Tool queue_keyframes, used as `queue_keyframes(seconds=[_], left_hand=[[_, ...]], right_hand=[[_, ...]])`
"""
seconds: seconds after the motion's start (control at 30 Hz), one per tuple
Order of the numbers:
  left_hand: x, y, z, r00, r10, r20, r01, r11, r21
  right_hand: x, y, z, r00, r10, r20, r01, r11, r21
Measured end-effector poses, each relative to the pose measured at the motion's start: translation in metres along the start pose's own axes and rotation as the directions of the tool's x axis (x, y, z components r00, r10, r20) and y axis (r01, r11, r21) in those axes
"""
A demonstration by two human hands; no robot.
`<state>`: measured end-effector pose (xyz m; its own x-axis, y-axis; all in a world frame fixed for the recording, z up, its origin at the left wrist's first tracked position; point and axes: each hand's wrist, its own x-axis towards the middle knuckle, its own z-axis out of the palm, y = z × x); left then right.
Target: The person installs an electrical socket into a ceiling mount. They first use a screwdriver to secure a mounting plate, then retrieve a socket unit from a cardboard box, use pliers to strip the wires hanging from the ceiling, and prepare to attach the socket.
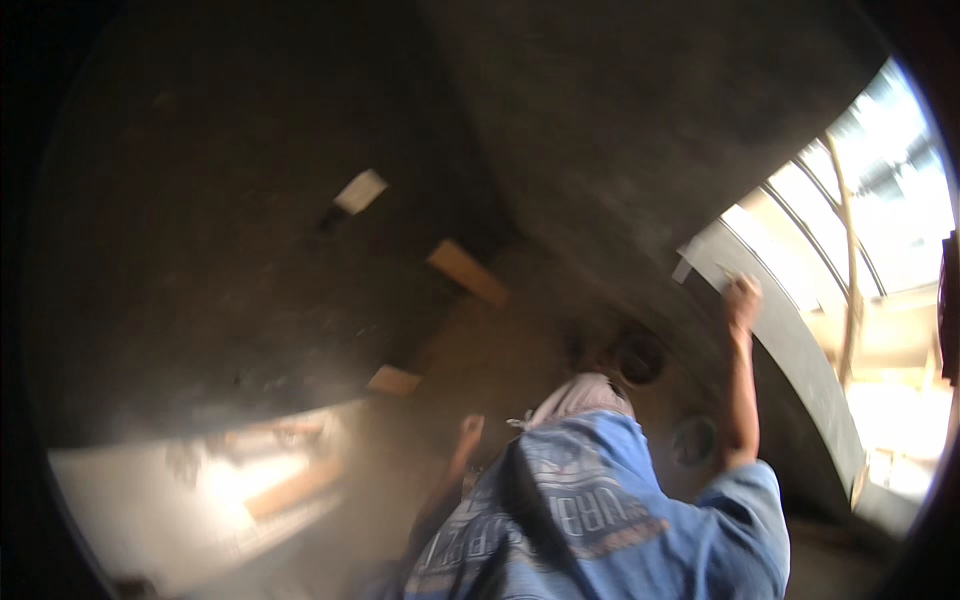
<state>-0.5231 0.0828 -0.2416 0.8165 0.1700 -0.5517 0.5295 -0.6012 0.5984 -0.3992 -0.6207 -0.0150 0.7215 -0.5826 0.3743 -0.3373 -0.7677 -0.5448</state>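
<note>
My right hand [742,292] is raised at the grey window ledge [790,335], its fingers closed. A small, pale, thin thing shows at the fingertips; blur hides its kind. The bare forearm leads up to it from a blue sleeve. My left hand [471,428] hangs low, left of my blue printed shirt [590,490], over the brownish floor. Motion smears its fingers, so I cannot make out whether it holds anything. A pale cloth garment [585,397] shows beyond the shirt's hem.
A bright window opening [895,190] with dark curved bars and a wooden pole [850,270] lies to the right. Dark round containers [640,355] [693,440] stand below the ledge. Brown boards [468,272] [394,380] and a white box-like piece [361,191] lie by the dark wall. Lower left is a brightly lit opening [200,500].
</note>
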Motion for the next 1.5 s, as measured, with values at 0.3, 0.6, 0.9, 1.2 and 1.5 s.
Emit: queue_keyframes(seconds=[0.3, 0.6, 0.9, 1.2, 1.5], left_hand=[[0.039, 0.362, -0.004, 0.92, 0.196, 0.34, 0.084, 0.747, -0.659], [0.002, 0.493, 0.085, 0.654, 0.331, 0.68, 0.663, 0.181, -0.726], [0.137, 0.415, -0.019, 0.973, 0.229, -0.018, -0.138, 0.52, -0.843], [0.262, 0.353, -0.171, 0.871, 0.334, -0.36, -0.471, 0.776, -0.42], [0.232, 0.502, -0.258, 0.993, -0.058, 0.105, 0.119, 0.354, -0.928]], right_hand=[[-0.006, 0.077, -0.001, 0.892, -0.453, 0.003, 0.393, 0.77, -0.502], [-0.038, -0.23, 0.046, 0.642, 0.006, 0.767, -0.645, 0.545, 0.536], [0.003, -0.387, 0.17, 0.721, -0.512, 0.468, 0.03, 0.697, 0.716], [-0.007, -0.536, 0.318, 0.737, -0.462, 0.493, -0.368, 0.338, 0.866], [-0.027, -0.587, 0.367, 0.886, -0.205, 0.416, -0.313, 0.397, 0.863]])
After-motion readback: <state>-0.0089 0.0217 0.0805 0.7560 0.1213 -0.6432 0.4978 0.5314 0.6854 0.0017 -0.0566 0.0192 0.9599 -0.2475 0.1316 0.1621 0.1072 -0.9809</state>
